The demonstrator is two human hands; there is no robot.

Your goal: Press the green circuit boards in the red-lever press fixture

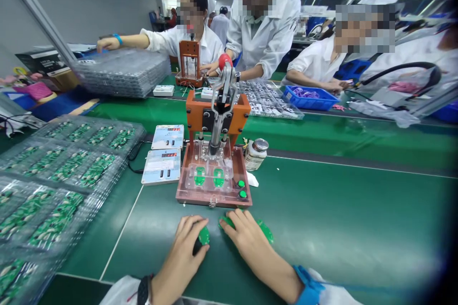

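My left hand (188, 243) is closed on a small green circuit board (203, 235), pinched between thumb and fingers just above the green tabletop. My right hand (246, 236) lies to its right, fingers curled over another green circuit board (226, 221) that is partly hidden beneath them. A further green board (265, 231) shows on the table beyond that hand's outer side. In front of both hands stands a test fixture (214, 195) with an orange frame and a red-knobbed lever. Two green boards (199, 176) sit under its clear plate.
Stacked clear trays (118, 171) full of green boards fill the left. Two white meter boxes (161, 167) with red digits stand left of the fixture, and a metal-capped bottle (256, 155) at its right. Across the bench, people in white coats work near a blue bin (309, 100).
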